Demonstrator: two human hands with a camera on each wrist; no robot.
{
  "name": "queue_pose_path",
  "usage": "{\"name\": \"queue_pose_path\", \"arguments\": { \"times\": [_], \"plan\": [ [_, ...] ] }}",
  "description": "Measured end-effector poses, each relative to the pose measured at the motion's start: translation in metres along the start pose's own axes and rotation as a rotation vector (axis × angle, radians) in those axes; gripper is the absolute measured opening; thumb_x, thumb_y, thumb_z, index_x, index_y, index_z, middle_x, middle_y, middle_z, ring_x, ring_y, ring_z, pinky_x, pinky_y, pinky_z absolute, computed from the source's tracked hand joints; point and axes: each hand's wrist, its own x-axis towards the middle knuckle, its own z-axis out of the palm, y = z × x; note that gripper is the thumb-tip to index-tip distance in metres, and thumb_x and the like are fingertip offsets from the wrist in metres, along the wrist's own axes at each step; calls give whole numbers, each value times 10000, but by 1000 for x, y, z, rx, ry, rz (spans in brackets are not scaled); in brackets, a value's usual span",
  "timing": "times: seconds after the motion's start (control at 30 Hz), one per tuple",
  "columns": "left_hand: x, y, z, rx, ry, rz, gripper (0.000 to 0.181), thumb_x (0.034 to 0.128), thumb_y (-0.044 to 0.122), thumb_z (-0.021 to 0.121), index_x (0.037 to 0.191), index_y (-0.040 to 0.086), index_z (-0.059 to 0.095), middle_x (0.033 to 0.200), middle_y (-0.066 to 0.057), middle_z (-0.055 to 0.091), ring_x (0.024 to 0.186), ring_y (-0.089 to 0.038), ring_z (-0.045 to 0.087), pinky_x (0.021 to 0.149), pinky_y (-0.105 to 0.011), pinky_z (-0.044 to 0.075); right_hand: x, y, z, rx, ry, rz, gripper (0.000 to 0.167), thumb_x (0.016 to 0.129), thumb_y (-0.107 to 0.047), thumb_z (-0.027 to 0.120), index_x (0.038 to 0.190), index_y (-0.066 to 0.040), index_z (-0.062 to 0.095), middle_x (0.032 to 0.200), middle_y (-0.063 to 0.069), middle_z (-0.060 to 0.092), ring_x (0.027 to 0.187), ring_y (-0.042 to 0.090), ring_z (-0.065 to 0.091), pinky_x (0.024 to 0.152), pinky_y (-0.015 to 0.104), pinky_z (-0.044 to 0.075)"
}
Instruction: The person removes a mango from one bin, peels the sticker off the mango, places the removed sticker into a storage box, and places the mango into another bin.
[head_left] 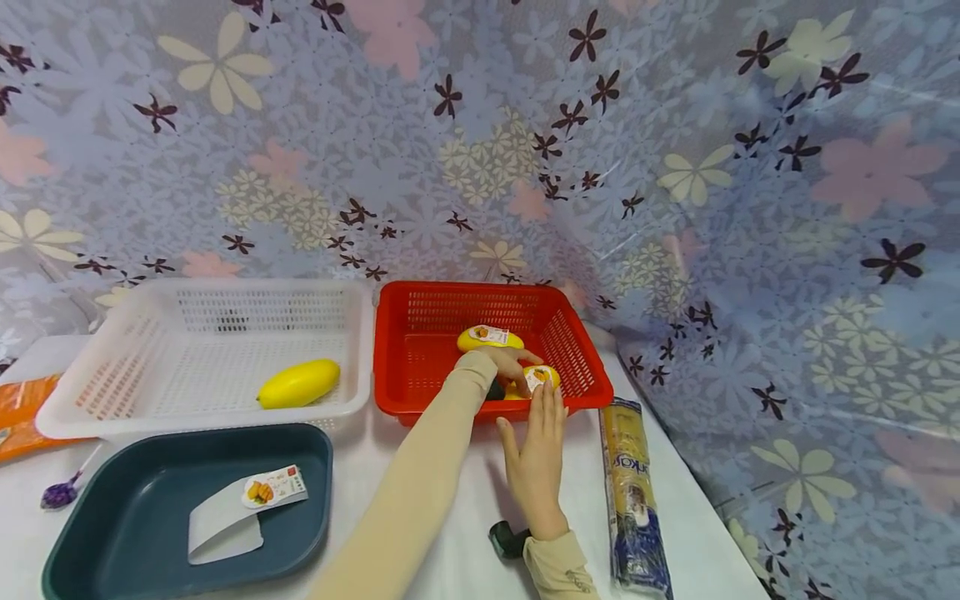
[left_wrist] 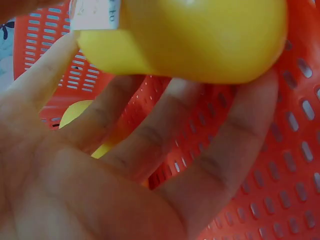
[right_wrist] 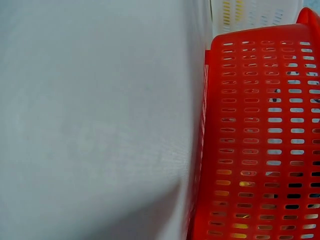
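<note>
Two hands work at a red basket (head_left: 465, 289) on the right of a white table (head_left: 367, 475). The left hand (head_left: 508, 363) reaches over its near side, thumb and fingers bent round a yellow fruit (left_wrist: 210, 45), which carries a white label and sits at the near right of that basket. The left wrist view shows several fingers against the fruit's underside. The right hand (head_left: 538, 458) is nearer, its fingers straight and together, the tips at the basket's near rim beside the same fruit; whether they touch it I cannot tell. A second labelled fruit (head_left: 489, 342) lies farther back, just beyond the left hand. Left of this, a white basket (head_left: 217, 367) holds an unlabelled fruit (head_left: 300, 384) at its near right. Nearer still, a dark blue tray (head_left: 135, 521) contains a curled white strip (head_left: 228, 512) bearing a printed label. At the far left lies an orange packet (head_left: 30, 417), partly behind the white basket's edge; on the right, a long packet (head_left: 636, 500) stretches toward the near edge.
</note>
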Motion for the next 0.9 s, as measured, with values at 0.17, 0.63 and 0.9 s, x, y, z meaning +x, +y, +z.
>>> {"name": "queue_pose_path", "arguments": {
  "times": [0.17,0.63,0.9],
  "plan": [
    [-2,2,3,31,34,-15,728,812,140,716,1467,264,424,1352,-58,514,849,-136,508,755,-224,441,-2,1,0,-13,4,-26,758,916,-282,640,1471,94,287,1557,266,261,1447,438,200,1234,391,16],
    [-35,8,-4,156,90,24,620,876,273,670,1446,232,429,1471,-66,456,1214,-206,464,1059,-339,372,-3,-7,4,-10,12,-43,759,912,-297,645,1464,95,303,1552,264,274,1448,425,208,1233,406,34],
    [-45,3,-27,-36,138,144,689,839,193,712,1456,232,407,1419,-112,465,1078,-219,512,869,-317,464,0,0,0,-25,-37,-7,768,921,-306,634,1477,87,278,1575,237,238,1476,396,157,1209,519,92]
  ]
}}
